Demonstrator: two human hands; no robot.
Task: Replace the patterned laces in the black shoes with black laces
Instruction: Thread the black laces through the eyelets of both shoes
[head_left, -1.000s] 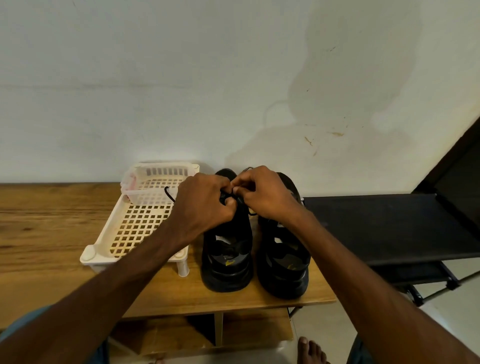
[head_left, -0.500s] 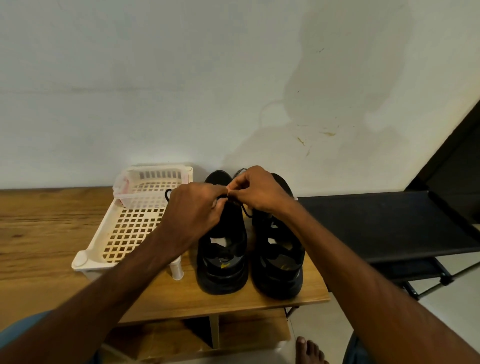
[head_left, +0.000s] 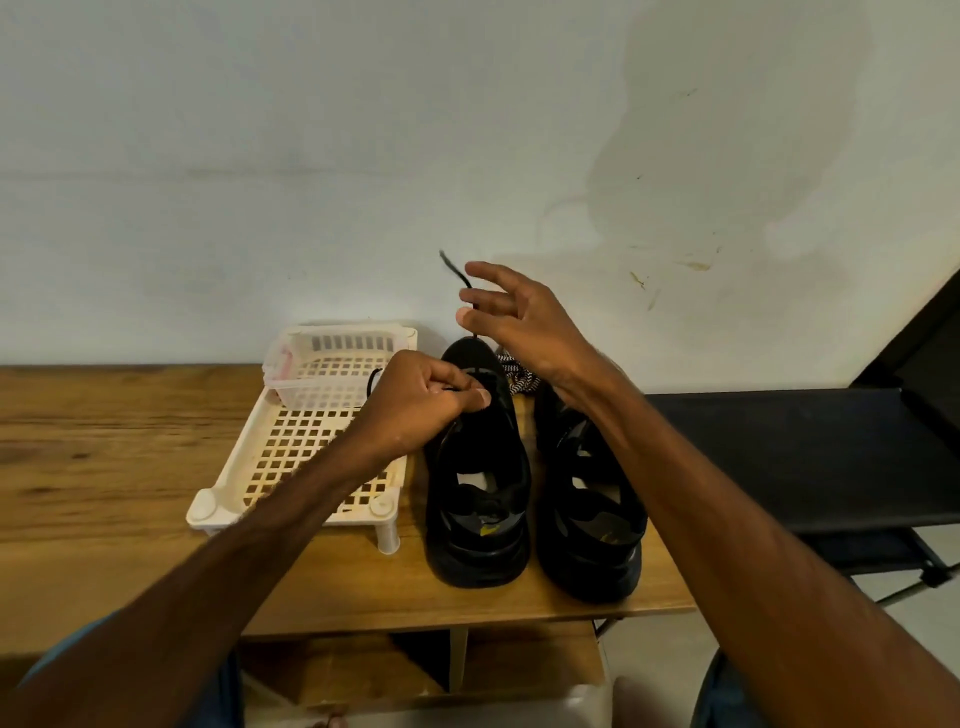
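Thin black lace (head_left: 458, 273) rises from the near black shoe (head_left: 480, 467) toward 11 o'clock, pinched by the right hand (head_left: 519, 325); the left hand (head_left: 426, 402) curls its fingers (head_left: 483, 399), pinching it lower.

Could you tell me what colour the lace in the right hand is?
The lace is black; clearest in head view.

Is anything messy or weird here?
A black-and-white patterned lace lies crumpled between the toes of the two black shoes, loose and threaded through nothing. The pale wall above carries a big darker stain with yellowish streaks.
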